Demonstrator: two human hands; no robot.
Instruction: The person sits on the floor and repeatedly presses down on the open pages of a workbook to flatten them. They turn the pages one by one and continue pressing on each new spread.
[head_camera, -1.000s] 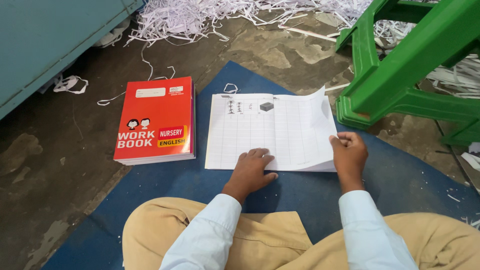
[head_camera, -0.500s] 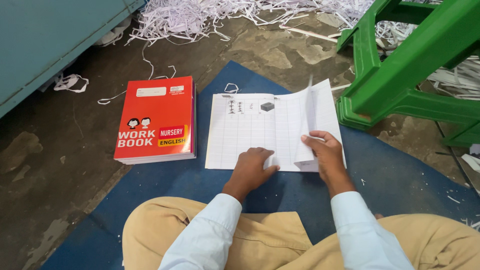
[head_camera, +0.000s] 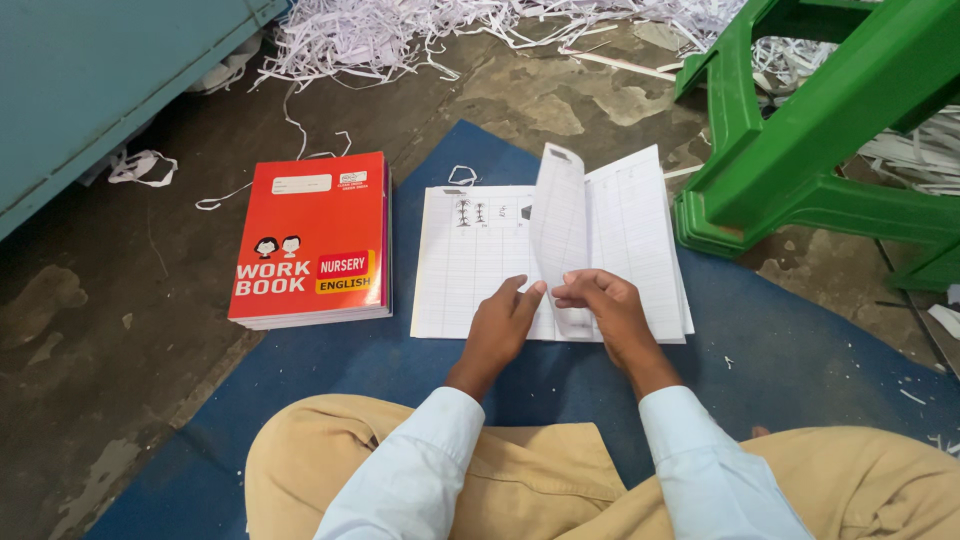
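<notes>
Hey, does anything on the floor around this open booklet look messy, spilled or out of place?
Yes. Shredded paper strips lie heaped across the concrete floor behind the open booklet, with loose strips trailing toward the red book stack. The stack itself sits squared.
</notes>
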